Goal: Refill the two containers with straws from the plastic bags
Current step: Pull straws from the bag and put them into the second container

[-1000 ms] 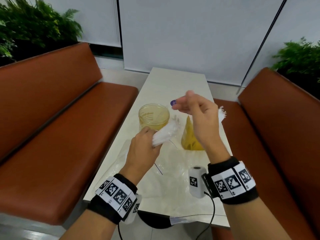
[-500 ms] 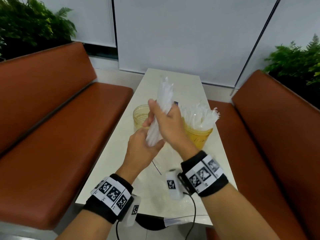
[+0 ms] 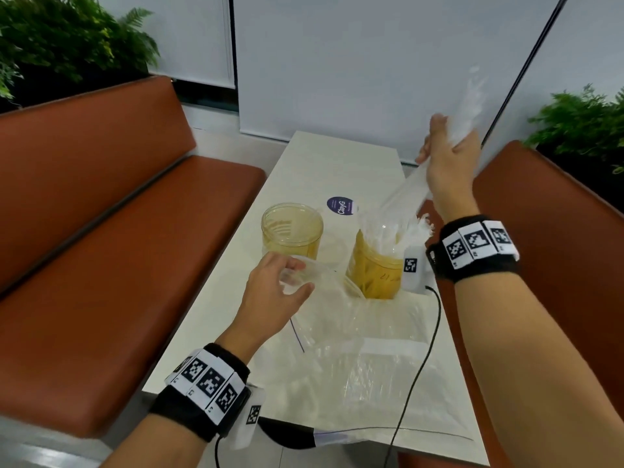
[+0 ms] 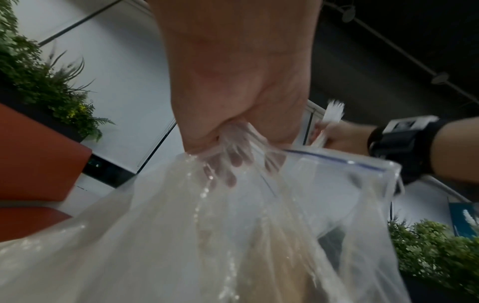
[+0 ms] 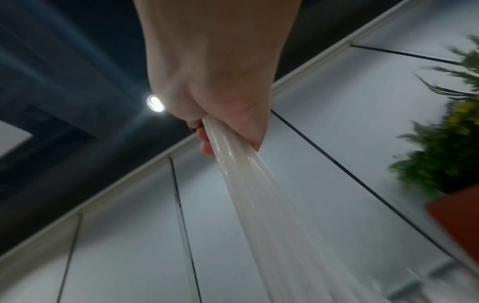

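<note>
Straws (image 3: 462,123) within raised right hand (image 3: 445,163)

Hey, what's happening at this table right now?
A person is restocking straws. The right hand grips a bundle of white straws raised above the right container, which already holds straws. The left hand pinches the mouth of a clear zip bag on the table. The left container looks empty.
</note>
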